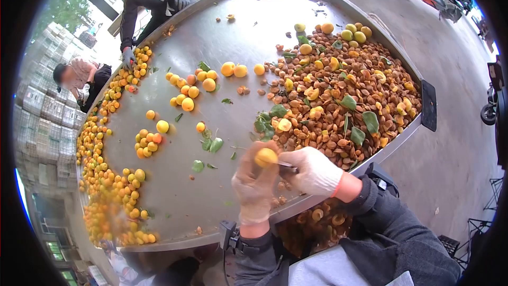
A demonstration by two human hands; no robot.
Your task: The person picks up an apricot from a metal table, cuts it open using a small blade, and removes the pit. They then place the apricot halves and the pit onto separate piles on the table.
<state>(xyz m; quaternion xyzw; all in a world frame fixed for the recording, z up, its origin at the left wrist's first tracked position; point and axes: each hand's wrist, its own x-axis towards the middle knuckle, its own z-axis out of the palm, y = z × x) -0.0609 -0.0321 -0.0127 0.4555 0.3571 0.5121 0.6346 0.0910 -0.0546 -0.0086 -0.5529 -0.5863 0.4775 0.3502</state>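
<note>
In a pale glove, my left hand (pixel 255 185) is closed around a yellow apricot (pixel 265 157), above the metal table's near edge. My right hand (pixel 312 170), in a white glove, grips a small metal tool (pixel 287 165) whose tip is at the apricot. Just beyond and to the right of my hands lies a large heap of brown pits (pixel 328 122) mixed with torn yellow flesh and green leaves. Small groups of whole apricots (pixel 188 92) sit on the table's middle.
Many whole apricots (pixel 106 180) line the left side of the metal table (pixel 185 190). A gloved co-worker (pixel 153 0) leans over the far left edge; another person (pixel 82 82) is farther left. A dark phone-like object (pixel 429 106) is at the right rim. Below hangs a container of apricot pieces (pixel 317 225).
</note>
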